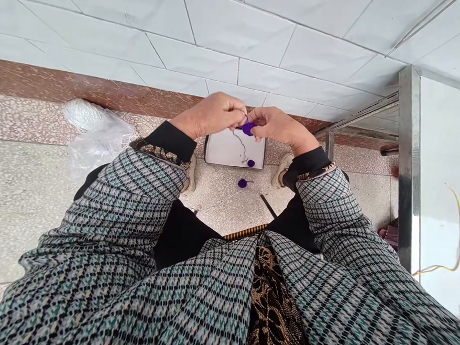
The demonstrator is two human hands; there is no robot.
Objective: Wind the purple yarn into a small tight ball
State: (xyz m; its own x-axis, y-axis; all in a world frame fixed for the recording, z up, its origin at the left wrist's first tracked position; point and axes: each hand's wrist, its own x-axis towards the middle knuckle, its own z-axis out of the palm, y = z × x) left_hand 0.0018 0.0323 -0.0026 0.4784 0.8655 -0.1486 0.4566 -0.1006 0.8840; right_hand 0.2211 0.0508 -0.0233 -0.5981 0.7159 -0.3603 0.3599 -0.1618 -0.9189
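My left hand (pixel 212 113) and my right hand (pixel 276 126) meet in front of me, fingers pinched together on a small purple yarn piece (pixel 248 128). A thin thread (pixel 240 140) hangs down from it. Below the hands a white box (pixel 231 151) stands on the floor between my shoes, with a small purple piece (pixel 250 163) on its edge. Another purple piece (pixel 243 183) lies on the floor just in front of the box.
A crumpled clear plastic bag (pixel 97 131) lies on the speckled floor to the left. A metal-framed table (pixel 409 169) stands at the right with a yellow cord (pixel 456 230) on it. White tiled wall rises behind. A dark stick (pixel 269 207) lies by my right foot.
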